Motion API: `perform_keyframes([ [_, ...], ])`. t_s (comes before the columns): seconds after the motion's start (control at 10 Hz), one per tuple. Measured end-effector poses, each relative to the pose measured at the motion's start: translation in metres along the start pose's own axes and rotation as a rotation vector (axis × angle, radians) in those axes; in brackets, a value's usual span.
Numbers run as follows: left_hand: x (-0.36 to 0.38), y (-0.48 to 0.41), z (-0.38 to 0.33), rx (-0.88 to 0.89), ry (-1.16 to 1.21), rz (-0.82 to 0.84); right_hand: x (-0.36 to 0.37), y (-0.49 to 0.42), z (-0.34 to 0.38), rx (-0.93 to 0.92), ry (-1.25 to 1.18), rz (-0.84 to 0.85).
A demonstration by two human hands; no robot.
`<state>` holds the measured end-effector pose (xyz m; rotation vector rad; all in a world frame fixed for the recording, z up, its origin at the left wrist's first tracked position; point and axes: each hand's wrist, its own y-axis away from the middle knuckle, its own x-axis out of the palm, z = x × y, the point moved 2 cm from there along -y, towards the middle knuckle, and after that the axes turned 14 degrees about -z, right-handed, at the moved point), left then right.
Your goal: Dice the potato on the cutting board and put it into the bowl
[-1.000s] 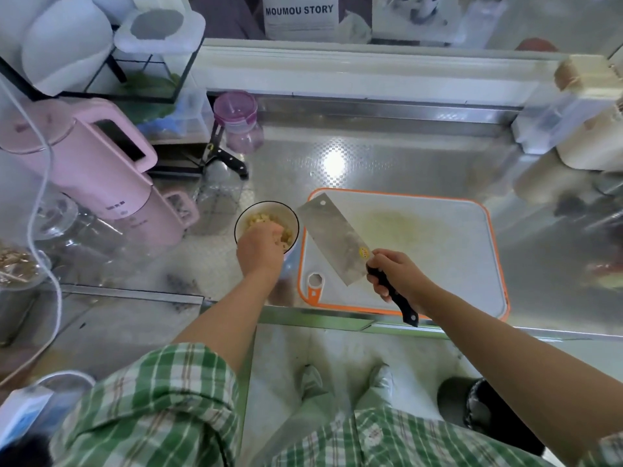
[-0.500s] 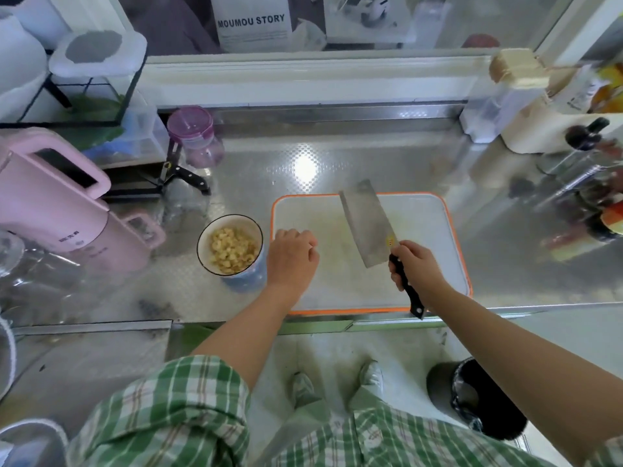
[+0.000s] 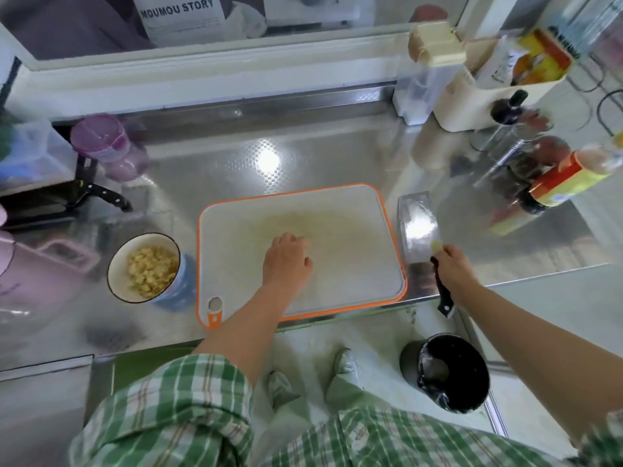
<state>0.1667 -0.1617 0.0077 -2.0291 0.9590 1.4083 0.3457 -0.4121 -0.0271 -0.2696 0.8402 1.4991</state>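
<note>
Pale yellow diced potato (image 3: 151, 271) fills the white, dark-rimmed bowl (image 3: 116, 284) standing left of the white cutting board (image 3: 344, 264) with its orange edge. No potato lies on the board, only a yellowish stain. My left hand (image 3: 286, 261) hovers over or rests on the board's middle, fingers loosely curled, holding nothing. My right hand (image 3: 450, 267) grips the black handle of the cleaver (image 3: 418, 227). Its blade lies flat on the steel counter just right of the board, with a potato bit stuck near the handle.
A pink kettle (image 3: 37, 278) and a purple-lidded jar (image 3: 104, 146) stand at the left, behind a black knife rack (image 3: 64, 203). Bottles (image 3: 553, 187) and a cream container (image 3: 485, 92) crowd the right back. A black bin (image 3: 448, 372) sits on the floor below the counter edge.
My left hand left the bowl and came over the board's middle. My right hand carried the cleaver from above the board to the counter at the board's right.
</note>
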Motion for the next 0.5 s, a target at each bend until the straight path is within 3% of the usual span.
perform_keyframes([
  [0.3,0.0,-0.001,0.0,-0.093,-0.03,0.008,0.006,-0.009,0.011,-0.108,0.33,0.016],
  [0.5,-0.007,-0.006,0.005,-0.091,-0.073,0.018,0.005,-0.005,0.025,-0.169,0.392,0.01],
])
